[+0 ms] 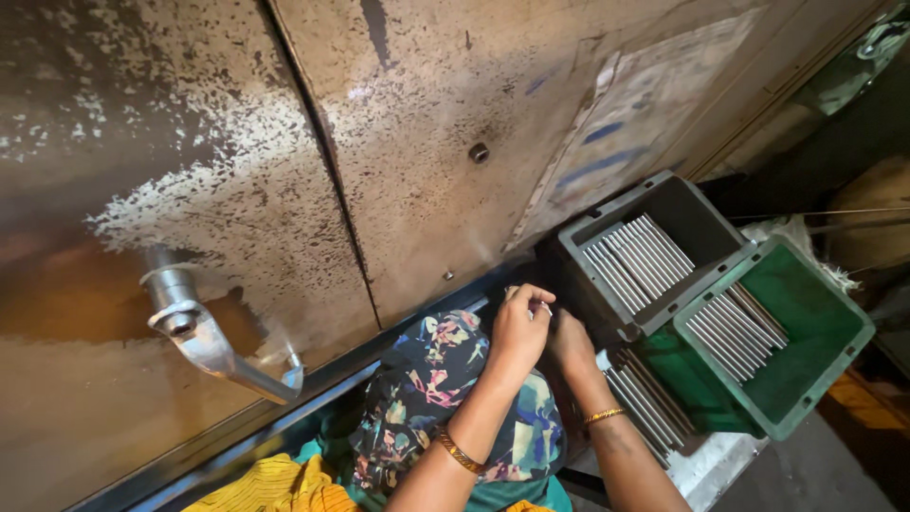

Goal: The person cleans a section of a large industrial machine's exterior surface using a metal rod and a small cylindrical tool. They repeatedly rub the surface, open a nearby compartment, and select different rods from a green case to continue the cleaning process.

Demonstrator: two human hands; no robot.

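left hand (519, 327) pinches a small pale piece, kind unclear, left of grey bin (664, 194) | right hand (572, 343) beside it, grip hidden | rods (637, 258) fill grey bin, more in green bin (815, 322) | sorting seems midway

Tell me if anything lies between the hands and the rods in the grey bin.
Nothing visible does. The left hand and right hand sit just beside the grey bin, whose metal rods lie uncovered.

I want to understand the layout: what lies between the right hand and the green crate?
In the head view, loose metal rods lie between the right hand and the green crate.
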